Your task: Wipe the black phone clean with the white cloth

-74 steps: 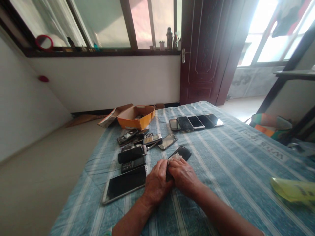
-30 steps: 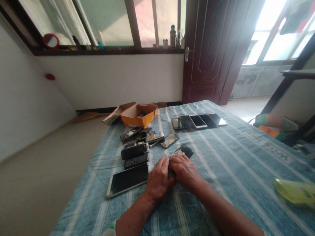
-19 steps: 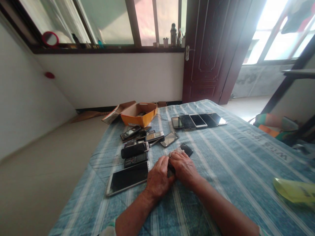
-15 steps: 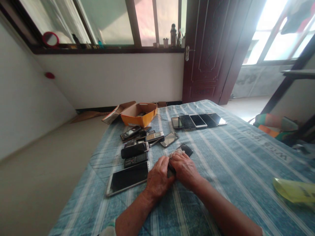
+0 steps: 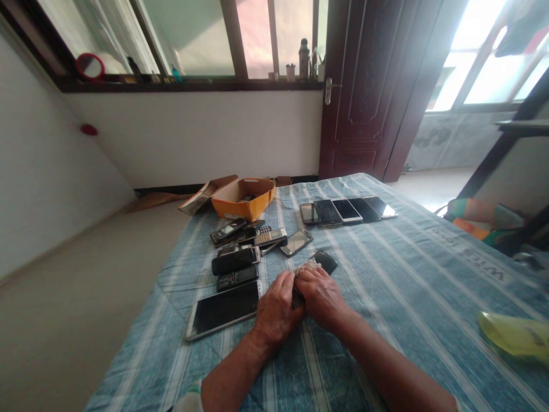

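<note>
Close together over the bed, my two hands are closed around a dark, flat, phone-like object (image 5: 297, 298), mostly hidden under them. My left hand (image 5: 278, 303) grips it from the left side. Under the fingers of my right hand (image 5: 322, 293) a crumpled whitish cloth (image 5: 309, 266) is pressed against it. Just beyond the fingertips lies a black phone or phone cover (image 5: 326, 261). A grey phone (image 5: 297, 242) rests a little farther off. To the left of my left hand a large phone (image 5: 225, 310) lies screen up, with a pile of older phones (image 5: 235, 261) behind it.
An orange box (image 5: 242, 205) with its lid folded open stands at the bed's far left edge. Several phones lie in a row, including a white-edged one (image 5: 346, 210). A yellow plastic packet (image 5: 512, 335) is at the right on the striped sheet (image 5: 412, 286).
The view has shifted very slightly. Both hands stay in the same place on the object, with the cloth still under my right fingers.
</note>
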### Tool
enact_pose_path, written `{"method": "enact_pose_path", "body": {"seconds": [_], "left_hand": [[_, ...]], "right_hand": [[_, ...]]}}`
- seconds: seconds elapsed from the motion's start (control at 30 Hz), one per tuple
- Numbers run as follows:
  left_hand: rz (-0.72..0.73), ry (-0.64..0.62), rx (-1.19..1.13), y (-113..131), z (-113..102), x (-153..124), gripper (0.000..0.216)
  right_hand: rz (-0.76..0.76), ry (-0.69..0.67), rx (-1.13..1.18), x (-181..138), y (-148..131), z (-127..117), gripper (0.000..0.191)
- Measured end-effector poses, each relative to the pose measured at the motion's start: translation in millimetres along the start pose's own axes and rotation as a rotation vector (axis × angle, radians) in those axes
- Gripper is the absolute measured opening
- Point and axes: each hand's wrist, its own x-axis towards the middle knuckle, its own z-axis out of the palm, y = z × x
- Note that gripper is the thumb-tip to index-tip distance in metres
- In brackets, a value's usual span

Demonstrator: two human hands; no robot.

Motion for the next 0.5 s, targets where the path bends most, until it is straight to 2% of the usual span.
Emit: {"method": "enact_pose_path", "body": {"seconds": [0.27,0.5], "left_hand": [[-0.002,0.017,-0.012,-4,4,-2,0.049],[-0.010,0.011,-0.018,-3,2,-1,0.045]], "right_hand": [[0.011,-0.073,-0.028,-17,-5,-13,0.019],[0.011,-0.006,-0.019,-12,-8,-2,0.022]]}}
